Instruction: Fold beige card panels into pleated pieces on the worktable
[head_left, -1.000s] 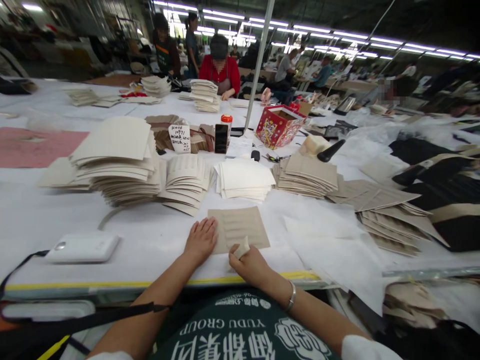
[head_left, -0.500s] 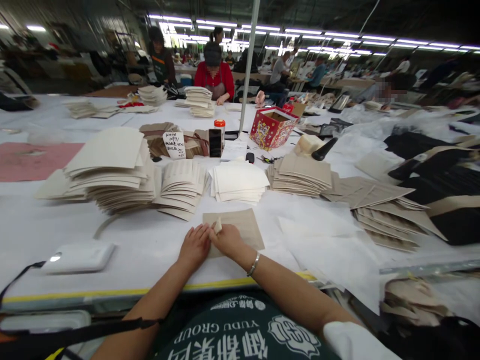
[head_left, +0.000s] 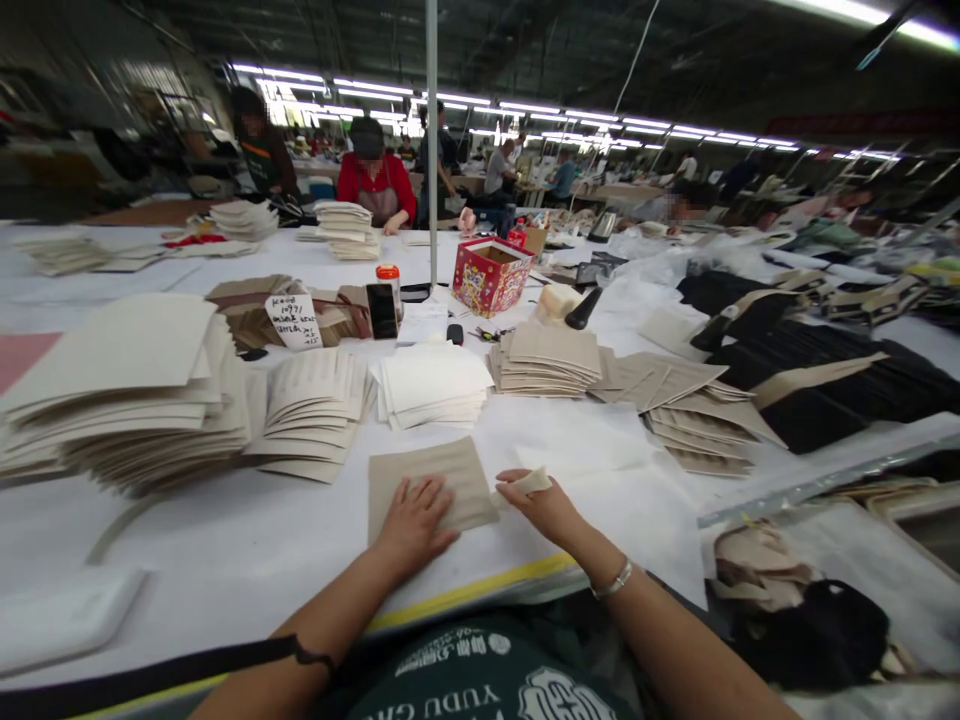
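Note:
A beige fabric-like panel [head_left: 463,468] lies flat on the white-covered table in front of me. My left hand [head_left: 417,520] rests on it, palm down, fingers spread. Just off the panel's right edge, my right hand [head_left: 549,512] is closed around a small folded cream piece [head_left: 532,482], whether cloth or paper I cannot tell. Part of that piece is hidden inside the fingers. Beyond the panel stand a stack of white sheets [head_left: 435,378] and a stack of beige panels [head_left: 551,355]. A thin white sheet [head_left: 592,445] lies to the right of them.
Tall stacks of pale panels [head_left: 127,350] stand at left. A red box [head_left: 491,275], a phone [head_left: 382,311] and a metal pole [head_left: 433,150] are farther back. Black pieces [head_left: 840,370] lie at right. A person in red [head_left: 375,185] works across the table.
My hands have come apart: the right moved right off the panel with the cream piece, and the left now lies flat on the panel. The view has turned right.

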